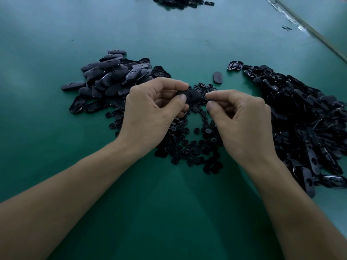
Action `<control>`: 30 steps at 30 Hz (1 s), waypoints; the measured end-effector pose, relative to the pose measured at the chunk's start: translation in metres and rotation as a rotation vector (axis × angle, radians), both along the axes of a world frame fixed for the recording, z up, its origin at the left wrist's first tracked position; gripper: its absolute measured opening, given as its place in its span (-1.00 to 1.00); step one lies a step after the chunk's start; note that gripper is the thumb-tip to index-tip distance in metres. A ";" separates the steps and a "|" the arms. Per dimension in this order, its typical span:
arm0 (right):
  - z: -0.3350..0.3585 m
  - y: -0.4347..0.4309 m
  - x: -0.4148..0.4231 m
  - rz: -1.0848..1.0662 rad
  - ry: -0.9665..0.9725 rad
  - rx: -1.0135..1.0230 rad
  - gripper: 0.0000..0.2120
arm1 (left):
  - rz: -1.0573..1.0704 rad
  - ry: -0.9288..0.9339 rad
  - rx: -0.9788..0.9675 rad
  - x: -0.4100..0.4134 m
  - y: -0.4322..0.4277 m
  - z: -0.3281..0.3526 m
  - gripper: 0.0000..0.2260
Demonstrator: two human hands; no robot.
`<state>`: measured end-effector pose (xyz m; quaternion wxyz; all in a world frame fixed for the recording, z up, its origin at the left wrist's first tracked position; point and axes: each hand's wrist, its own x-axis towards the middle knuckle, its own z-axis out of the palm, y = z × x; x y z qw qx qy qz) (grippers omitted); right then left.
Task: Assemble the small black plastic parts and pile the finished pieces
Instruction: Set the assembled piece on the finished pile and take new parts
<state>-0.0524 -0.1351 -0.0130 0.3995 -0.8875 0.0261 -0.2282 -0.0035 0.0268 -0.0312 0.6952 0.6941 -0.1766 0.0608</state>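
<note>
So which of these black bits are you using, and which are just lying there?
In the job: oblong piece, held by left hand; right hand; round bits; open shells; finished pile.
Just lying about: far heap; lone scrap.

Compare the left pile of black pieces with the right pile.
The left pile is smaller and compact; the right pile is larger and sprawls nearer the camera. Left pile pieces mostly show smooth backs; many right pile pieces show hollow insides. Both hold black oblong plastic pieces on the green table.
</note>
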 end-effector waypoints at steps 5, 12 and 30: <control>0.000 0.001 0.000 0.021 -0.017 0.083 -0.84 | -0.004 0.010 0.000 0.000 0.000 0.000 -0.85; 0.003 0.004 -0.002 0.104 -0.053 0.128 -0.85 | -0.008 0.023 0.004 -0.001 -0.001 0.000 -0.82; 0.003 0.006 -0.003 0.144 -0.035 0.187 -0.80 | -0.045 0.010 0.047 -0.004 -0.001 0.003 -0.81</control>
